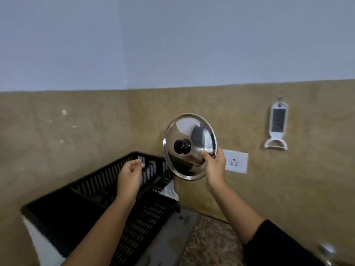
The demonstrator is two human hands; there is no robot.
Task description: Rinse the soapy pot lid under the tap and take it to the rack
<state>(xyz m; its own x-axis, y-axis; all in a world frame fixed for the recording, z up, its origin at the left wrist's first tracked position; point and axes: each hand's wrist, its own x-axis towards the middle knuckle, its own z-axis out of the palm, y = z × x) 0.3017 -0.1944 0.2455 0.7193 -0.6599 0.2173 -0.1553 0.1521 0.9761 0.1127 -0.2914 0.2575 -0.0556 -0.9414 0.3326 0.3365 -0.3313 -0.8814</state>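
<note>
A black sleeve [278, 244] on the right forearm sits closest to the lens, low at the right, with the speckled worktop [211, 239] beneath it. The right hand [214, 167] holds the steel pot lid [189, 146] up in the air, on edge and tilted, its domed top and black knob [182, 146] facing the camera. The thumb presses on the dome near the lower right rim and the other fingers wrap behind, so the rim is pinched between them. No suds show on the metal, so the rinse looks done.

The black slatted rack [99, 206] stands on the worktop, down and to the left of the lid; the lid's lower left edge overlaps the rack's far right corner in this view, though it hangs above it rather than touching. The left hand [130, 175] hovers over the rack's far end, fingers loosely curled and holding nothing that can be made out. It is nearer the rack, but the lid rests wholly with the right hand, which has to travel left and down to set it in.
</note>
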